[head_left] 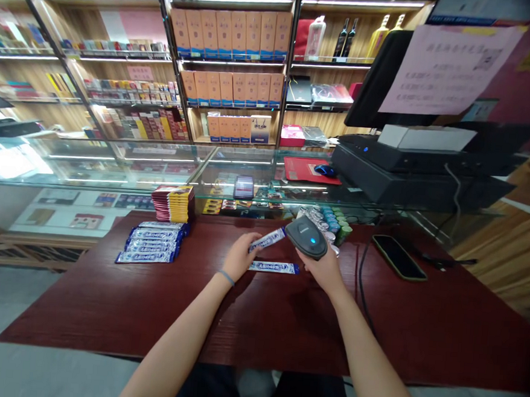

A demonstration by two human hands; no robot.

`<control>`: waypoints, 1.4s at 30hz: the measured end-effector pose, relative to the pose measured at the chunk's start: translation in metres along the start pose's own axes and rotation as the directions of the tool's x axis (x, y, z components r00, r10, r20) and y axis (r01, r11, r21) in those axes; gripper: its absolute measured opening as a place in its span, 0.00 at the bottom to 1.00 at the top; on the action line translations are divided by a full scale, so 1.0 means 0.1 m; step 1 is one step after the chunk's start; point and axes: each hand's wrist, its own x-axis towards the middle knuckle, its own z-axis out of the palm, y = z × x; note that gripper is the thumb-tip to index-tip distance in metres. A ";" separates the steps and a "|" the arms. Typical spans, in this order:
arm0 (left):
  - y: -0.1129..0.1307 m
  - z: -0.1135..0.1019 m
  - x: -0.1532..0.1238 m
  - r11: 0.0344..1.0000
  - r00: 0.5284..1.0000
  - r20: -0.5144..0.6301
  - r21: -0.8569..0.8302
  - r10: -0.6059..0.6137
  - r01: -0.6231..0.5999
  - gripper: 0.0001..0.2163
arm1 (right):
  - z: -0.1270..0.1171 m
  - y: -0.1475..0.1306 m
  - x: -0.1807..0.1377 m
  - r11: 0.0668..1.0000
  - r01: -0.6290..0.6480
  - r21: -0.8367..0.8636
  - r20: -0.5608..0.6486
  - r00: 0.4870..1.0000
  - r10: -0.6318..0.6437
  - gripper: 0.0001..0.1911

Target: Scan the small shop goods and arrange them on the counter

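Pinched in my left hand (239,256) is a slim blue-and-white packet (269,240), tilted up to the right above the tabletop. My right hand (324,269) grips a dark grey barcode scanner (306,236) with a lit blue light, its head close to the packet's far end. Below the raised packet, a second blue-and-white packet (273,267) lies flat on the reddish-brown table (247,324). Several matching packets (150,243) are stacked overlapping at the left. Behind them stands a pile of red-and-yellow boxes (172,203).
Several small cans (331,221) stand beyond the scanner. A phone (399,257) lies at the right, near the black cable (362,284). Past the table's back edge are a glass counter (158,167), a mouse (325,170) on a red mat and a monitor (377,79).
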 end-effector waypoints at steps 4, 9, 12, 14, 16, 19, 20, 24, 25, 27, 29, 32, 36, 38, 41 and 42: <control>-0.01 -0.15 0.07 0.786 0.920 -0.082 -0.552 -0.383 0.278 0.11 | 0.01 -0.02 -0.01 1.000 0.003 0.021 -0.017 1.000 -0.002 0.31; 0.00 -0.41 0.13 0.127 0.769 0.330 -0.876 -0.548 0.466 0.09 | 0.02 -0.06 -0.01 1.000 -0.012 0.017 -0.006 1.000 0.012 0.26; 0.02 -0.48 0.13 0.041 0.757 0.379 -0.881 -0.533 0.470 0.09 | 0.03 -0.05 -0.01 1.000 -0.016 0.017 0.026 1.000 0.016 0.26; 0.02 -0.49 0.13 0.056 0.760 0.375 -0.879 -0.531 0.473 0.11 | 0.05 -0.03 -0.01 1.000 -0.001 0.029 0.053 0.999 0.000 0.27; 0.02 -0.49 0.12 0.076 0.766 0.364 -0.879 -0.529 0.471 0.12 | 0.06 0.01 -0.01 0.999 0.034 0.026 0.085 0.996 -0.036 0.28; 0.01 -0.49 0.12 0.096 0.777 0.343 -0.885 -0.528 0.456 0.13 | 0.07 0.07 -0.03 0.997 0.072 -0.029 0.166 0.984 -0.067 0.31; 0.00 -0.49 0.12 0.096 0.778 0.343 -0.885 -0.527 0.455 0.13 | 0.08 0.08 -0.04 0.996 0.071 -0.052 0.201 0.978 -0.059 0.32; -0.03 -0.50 0.11 0.083 0.776 0.355 -0.884 -0.521 0.460 0.13 | 0.09 0.08 -0.07 0.987 0.063 -0.146 0.259 0.966 -0.023 0.28; -0.05 -0.49 0.11 0.086 0.781 0.353 -0.885 -0.515 0.457 0.12 | 0.10 0.07 -0.07 0.983 0.068 -0.173 0.262 0.965 -0.021 0.25; -0.07 -0.48 0.11 0.096 0.797 0.343 -0.892 -0.497 0.443 0.12 | 0.10 0.05 -0.08 0.972 0.084 -0.219 0.270 0.963 -0.023 0.21; -0.09 -0.48 0.10 0.098 0.803 0.339 -0.894 -0.490 0.437 0.12 | 0.10 0.04 -0.09 0.968 0.089 -0.233 0.272 0.962 -0.023 0.20; -0.08 -0.48 0.11 0.084 0.786 0.350 -0.889 -0.509 0.450 0.13 | 0.10 0.00 -0.09 0.976 0.068 -0.206 0.280 0.960 -0.008 0.20; -0.04 -0.50 0.11 0.067 0.774 0.364 -0.884 -0.518 0.462 0.13 | 0.09 -0.02 -0.09 0.982 0.053 -0.182 0.288 0.958 0.002 0.20; -0.02 -0.50 0.11 0.072 0.770 0.362 -0.883 -0.526 0.464 0.12 | 0.09 0.01 -0.08 0.983 0.049 -0.177 0.277 0.961 0.002 0.22; 0.02 -0.49 0.12 0.115 0.778 0.295 -0.899 -0.555 0.422 0.09 | 0.09 0.09 -0.05 0.987 0.066 -0.147 0.263 0.965 -0.025 0.25; 0.03 -0.49 0.13 0.141 0.789 0.253 -0.909 -0.560 0.391 0.08 | 0.10 0.12 -0.05 0.989 0.076 -0.128 0.253 0.967 -0.042 0.26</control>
